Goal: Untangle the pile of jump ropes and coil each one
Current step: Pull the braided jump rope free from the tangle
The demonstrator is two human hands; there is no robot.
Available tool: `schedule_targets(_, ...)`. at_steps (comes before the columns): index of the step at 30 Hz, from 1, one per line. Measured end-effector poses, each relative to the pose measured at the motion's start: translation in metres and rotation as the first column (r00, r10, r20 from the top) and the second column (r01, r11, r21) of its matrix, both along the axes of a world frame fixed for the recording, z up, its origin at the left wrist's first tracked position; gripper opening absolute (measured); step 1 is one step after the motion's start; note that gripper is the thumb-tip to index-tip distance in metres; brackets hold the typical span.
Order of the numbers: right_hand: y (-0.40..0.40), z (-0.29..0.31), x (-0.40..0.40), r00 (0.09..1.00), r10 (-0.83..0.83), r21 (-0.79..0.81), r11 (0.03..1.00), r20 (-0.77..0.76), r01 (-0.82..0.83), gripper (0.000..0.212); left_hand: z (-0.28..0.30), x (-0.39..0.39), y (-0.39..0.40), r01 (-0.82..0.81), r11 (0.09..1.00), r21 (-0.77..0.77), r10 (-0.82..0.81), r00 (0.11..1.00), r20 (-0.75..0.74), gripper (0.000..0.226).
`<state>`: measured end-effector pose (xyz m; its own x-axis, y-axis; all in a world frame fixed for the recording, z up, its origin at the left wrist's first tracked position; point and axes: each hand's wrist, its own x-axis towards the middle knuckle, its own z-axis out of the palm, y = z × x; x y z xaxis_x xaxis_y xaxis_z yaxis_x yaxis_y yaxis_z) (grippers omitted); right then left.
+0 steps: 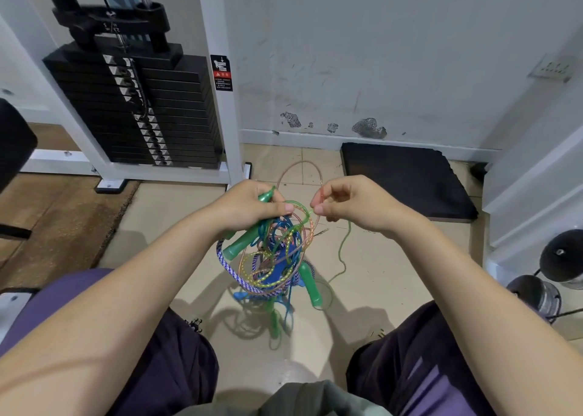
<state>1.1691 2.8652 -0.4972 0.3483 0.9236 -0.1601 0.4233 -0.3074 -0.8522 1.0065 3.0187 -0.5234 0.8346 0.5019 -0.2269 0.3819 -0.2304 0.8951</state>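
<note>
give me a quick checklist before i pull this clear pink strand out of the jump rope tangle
1. Left hand holds the bundle: ok, it grips a green handle with the tangle hanging below.
2. Right hand has the strand: ok, its fingertips pinch the pink rope where it loops up above the hands.
3. Pink rope free of the others: not ok, lower down it weaves through the blue and yellow cords.
4. Pink rope's handles located: cannot tell, none is visible.
5. Loose ends clear: not ok, a thin green cord trails down to the floor.
</note>
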Motion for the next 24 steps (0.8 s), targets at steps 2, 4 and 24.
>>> schedule_targets(2, 0.001, 0.001, -0.005, 0.999, 0.038, -0.004, 0.999, 0.009, -0.038, 0.007, -0.001, 0.001, -0.001, -0.003, 1.000, 0.017, 0.003, 1.000, 0.001, 0.018)
schedule_targets(4, 0.002, 0.003, -0.008, 0.998, 0.065, -0.019, 0.998, -0.004, -0.065, 0.010, -0.002, 0.002, -0.002, -0.018, 0.999, 0.044, 0.018, 1.000, -0.007, 0.020)
schedule_targets(24, -0.003, 0.008, 0.002, 0.983, -0.112, 0.251, 0.957, -0.142, 0.145, 0.015, 0.009, -0.004, 0.012, 0.006, 0.997, -0.078, -0.010, 0.999, -0.049, 0.017)
